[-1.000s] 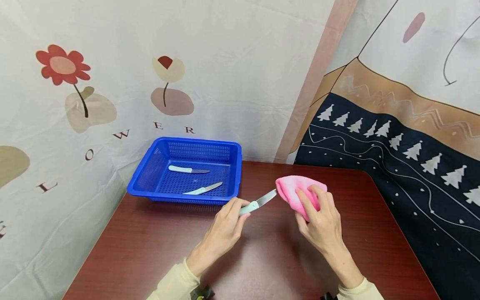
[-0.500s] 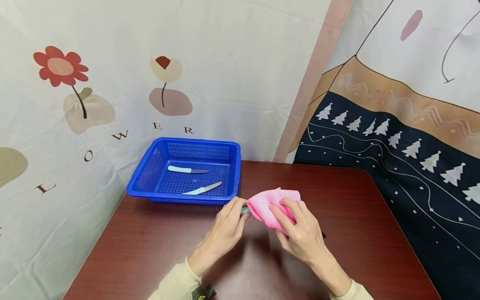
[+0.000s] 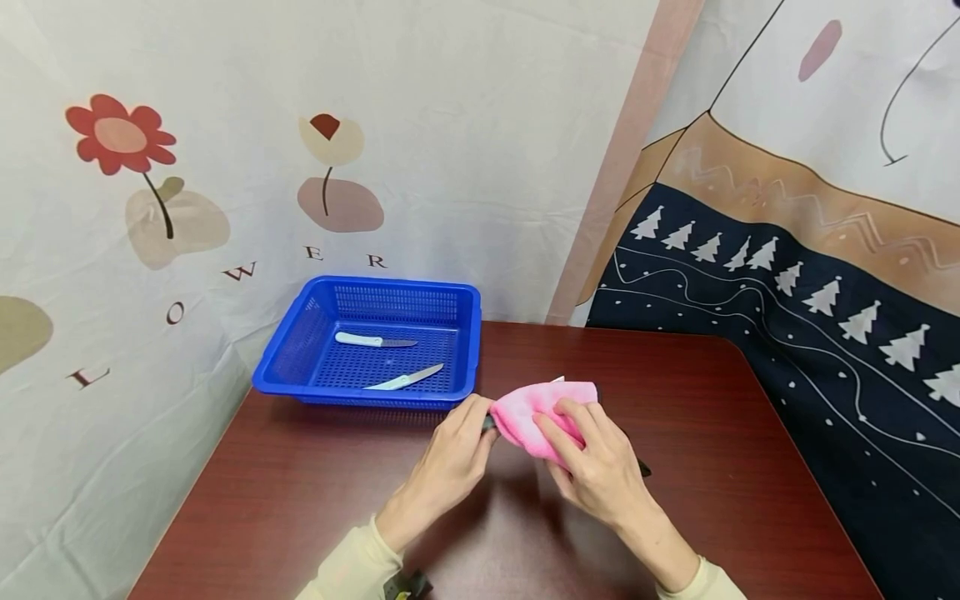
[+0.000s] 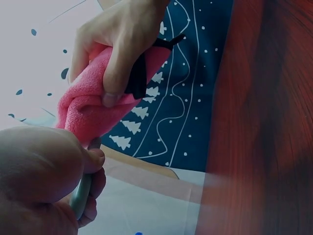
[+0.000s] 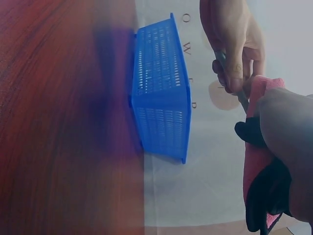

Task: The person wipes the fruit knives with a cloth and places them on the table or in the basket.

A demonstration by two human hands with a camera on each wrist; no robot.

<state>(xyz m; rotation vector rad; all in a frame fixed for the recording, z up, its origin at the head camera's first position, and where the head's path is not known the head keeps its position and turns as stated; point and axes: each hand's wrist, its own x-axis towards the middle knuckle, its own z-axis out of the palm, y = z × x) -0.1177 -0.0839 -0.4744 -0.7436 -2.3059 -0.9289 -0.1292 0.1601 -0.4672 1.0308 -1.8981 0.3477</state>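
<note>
My left hand (image 3: 442,454) grips the pale green handle of a small knife (image 4: 83,193) above the table. A folded pink cloth (image 3: 528,417) is wrapped over the blade, which is hidden inside it. My right hand (image 3: 603,475) pinches the cloth around the blade, thumb on one side and fingers on the other. In the left wrist view, the cloth reaches down to the top of the handle. Two similar knives lie apart in the blue basket: one light-handled knife (image 3: 362,339) toward the back and another knife (image 3: 405,379) near the front.
The blue perforated basket (image 3: 360,394) stands at the back left of the dark red wooden table (image 3: 300,492), left of both hands. A printed cloth backdrop (image 3: 465,150) hangs behind the table. Black straps (image 5: 269,188) show by the right hand.
My right hand has moved left and down with the pink cloth, from just beyond the knife tip to around the blade, covering it. The left hand has hardly moved. The basket stays put.
</note>
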